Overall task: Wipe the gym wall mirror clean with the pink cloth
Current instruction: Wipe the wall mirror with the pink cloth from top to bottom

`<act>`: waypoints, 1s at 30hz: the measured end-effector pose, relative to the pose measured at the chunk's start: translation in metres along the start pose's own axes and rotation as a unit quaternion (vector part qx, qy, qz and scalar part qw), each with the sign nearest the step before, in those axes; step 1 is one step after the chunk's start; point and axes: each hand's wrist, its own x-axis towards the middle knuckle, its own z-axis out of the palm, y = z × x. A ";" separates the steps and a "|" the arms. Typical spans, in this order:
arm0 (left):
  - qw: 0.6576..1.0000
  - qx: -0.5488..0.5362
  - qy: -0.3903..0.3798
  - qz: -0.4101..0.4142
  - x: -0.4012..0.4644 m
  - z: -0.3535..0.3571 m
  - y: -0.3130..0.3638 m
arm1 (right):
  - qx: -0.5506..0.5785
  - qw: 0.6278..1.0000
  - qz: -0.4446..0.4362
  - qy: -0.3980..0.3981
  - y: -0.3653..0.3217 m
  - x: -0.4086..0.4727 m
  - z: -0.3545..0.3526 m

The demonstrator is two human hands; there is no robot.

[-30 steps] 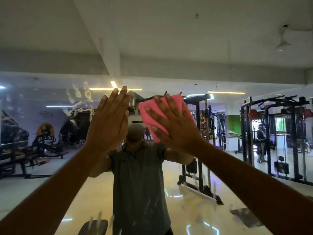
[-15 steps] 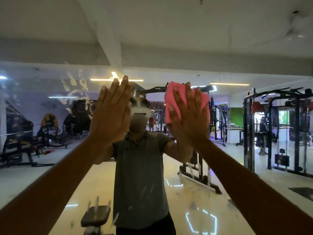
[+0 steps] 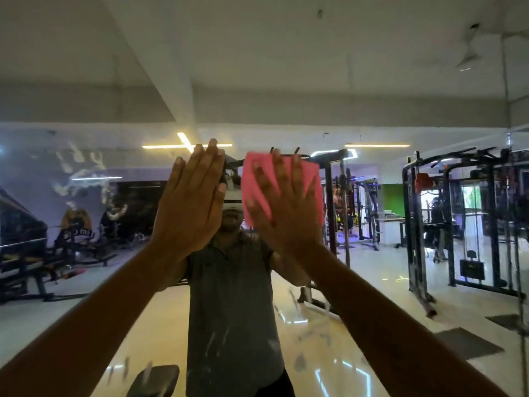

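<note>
Near the middle of the gym wall mirror (image 3: 372,282), just under its top edge: right hand (image 3: 286,213) with fingers straight and spread, pressing the pink cloth (image 3: 257,179) flat against the glass, nothing pinched or curled around. Beside it, apart from the cloth: left hand (image 3: 190,207), fingers straight and together, seemingly flat on the glass, holding nothing. Toward the upper left of the mirror: white handprint smears (image 3: 83,173), not yet wiped. Toward the bottom edge, below both arms: more white streaks (image 3: 300,362), also not wiped. Around the cloth itself: glass fairly clear, reflecting gym machines (image 3: 463,224). Judged from this: task only partly done, probably early; upper left and lower zones left to clean, likely also the right side, though marks there too faint to tell.
</note>
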 end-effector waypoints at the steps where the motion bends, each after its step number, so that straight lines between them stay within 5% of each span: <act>1: 1.000 0.014 -0.003 0.003 0.006 0.002 0.000 | 0.005 0.999 -0.041 -0.013 0.010 -0.019 0.000; 3: 1.000 0.018 -0.009 0.000 0.011 0.009 -0.002 | 0.016 0.997 -0.060 -0.035 0.044 -0.042 -0.004; 8: 1.000 -0.014 0.014 -0.018 0.013 0.016 0.007 | 0.013 0.995 0.099 0.015 0.051 0.037 -0.014; 13: 0.997 -0.033 0.045 -0.050 0.010 -0.001 -0.007 | 0.006 0.991 -0.132 -0.022 0.020 -0.005 -0.009; 19: 0.995 -0.046 0.069 -0.055 0.003 -0.002 -0.040 | -0.034 0.999 0.023 0.013 0.040 0.083 -0.016; 24: 0.995 -0.028 0.056 -0.073 0.000 -0.014 -0.067 | -0.015 0.983 -0.183 -0.023 -0.018 0.035 -0.006; 30: 0.999 -0.039 0.034 -0.011 -0.005 -0.024 -0.091 | -0.019 0.997 0.079 0.009 -0.021 0.096 -0.025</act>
